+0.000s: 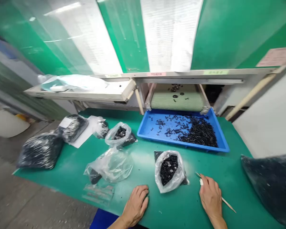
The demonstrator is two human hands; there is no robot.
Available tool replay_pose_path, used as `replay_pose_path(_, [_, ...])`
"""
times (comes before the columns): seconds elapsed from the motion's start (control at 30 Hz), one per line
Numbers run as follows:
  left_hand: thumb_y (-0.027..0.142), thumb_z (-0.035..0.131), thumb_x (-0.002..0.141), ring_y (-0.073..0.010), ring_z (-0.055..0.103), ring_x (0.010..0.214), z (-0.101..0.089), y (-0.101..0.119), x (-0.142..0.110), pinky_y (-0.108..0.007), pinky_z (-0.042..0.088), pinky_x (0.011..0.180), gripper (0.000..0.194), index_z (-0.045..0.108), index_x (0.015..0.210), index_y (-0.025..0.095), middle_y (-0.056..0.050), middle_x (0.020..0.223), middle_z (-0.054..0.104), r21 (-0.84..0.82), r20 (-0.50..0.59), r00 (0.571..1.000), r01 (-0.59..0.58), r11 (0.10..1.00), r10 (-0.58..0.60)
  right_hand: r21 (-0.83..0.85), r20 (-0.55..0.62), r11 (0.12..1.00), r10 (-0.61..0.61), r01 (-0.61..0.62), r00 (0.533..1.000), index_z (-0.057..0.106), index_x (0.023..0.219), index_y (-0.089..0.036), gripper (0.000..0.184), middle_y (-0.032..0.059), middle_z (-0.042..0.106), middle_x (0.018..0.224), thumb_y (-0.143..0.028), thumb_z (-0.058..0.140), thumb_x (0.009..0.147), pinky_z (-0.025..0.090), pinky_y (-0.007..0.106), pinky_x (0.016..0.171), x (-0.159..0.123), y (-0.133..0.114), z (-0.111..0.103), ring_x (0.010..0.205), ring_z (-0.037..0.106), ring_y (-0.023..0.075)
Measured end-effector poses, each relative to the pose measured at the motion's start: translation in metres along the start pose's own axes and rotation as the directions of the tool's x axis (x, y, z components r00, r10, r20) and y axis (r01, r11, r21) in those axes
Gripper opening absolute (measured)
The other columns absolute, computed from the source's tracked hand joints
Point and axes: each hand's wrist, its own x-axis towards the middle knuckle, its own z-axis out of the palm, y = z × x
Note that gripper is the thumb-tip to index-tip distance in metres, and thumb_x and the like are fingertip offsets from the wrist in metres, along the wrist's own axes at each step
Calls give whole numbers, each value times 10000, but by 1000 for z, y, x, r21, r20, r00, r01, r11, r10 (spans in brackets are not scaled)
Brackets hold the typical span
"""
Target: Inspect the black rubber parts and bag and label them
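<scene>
My left hand (136, 204) lies on the near edge of the green table, fingers slightly bent and nothing visible in them. Under the fingers of my right hand (210, 196) is a thin wooden stick (228, 205), pointed at its near end; a small white bit (201, 182) shows by the thumb. Between the hands stands an open clear plastic bag (158, 174) of small black parts (168, 168). Beyond it sits a blue tray (145, 135), with black parts spread over it and heaped toward its right side.
A green conveyor belt (178, 103) carrying a few black pieces ends over the tray. Several filled bags, including a large black one (41, 151), line the left side; another dark bag (271, 184) is at right. A white shelf (116, 92) overhangs the back left of the table (178, 208).
</scene>
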Motion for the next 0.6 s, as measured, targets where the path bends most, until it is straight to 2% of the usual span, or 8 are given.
replay_pose_path(0.23, [170, 442, 885, -212, 550, 1019, -8, 4, -3, -391, 471, 911, 216, 540, 1077, 192, -79, 1123, 620, -28, -16, 1000, -3, 1000, 2, 19, -17, 996, -88, 88, 996, 454, 1247, -247, 406, 119, 570, 949, -221, 425, 843, 376, 371, 571, -8, 15, 17, 749, 520, 285])
replay_pose_path(0.4, [151, 448, 882, -199, 559, 1012, -9, 1, -4, -368, 471, 918, 229, 547, 1079, 210, -61, 1125, 623, -57, -38, 999, 17, 998, -19, 36, 2, 997, -74, 74, 997, 448, 1287, -287, 476, 110, 584, 910, -191, 449, 821, 380, 376, 547, -9, 25, 28, 706, 540, 284])
replay_pose_path(0.6, [156, 451, 884, -204, 567, 1021, -3, -3, -4, -375, 474, 926, 221, 548, 1075, 210, -68, 1137, 623, -45, -32, 999, 1, 999, -2, 23, -20, 999, -36, 36, 999, 510, 1171, -230, 343, 116, 575, 936, -197, 421, 840, 396, 382, 592, -2, 13, 22, 761, 534, 281])
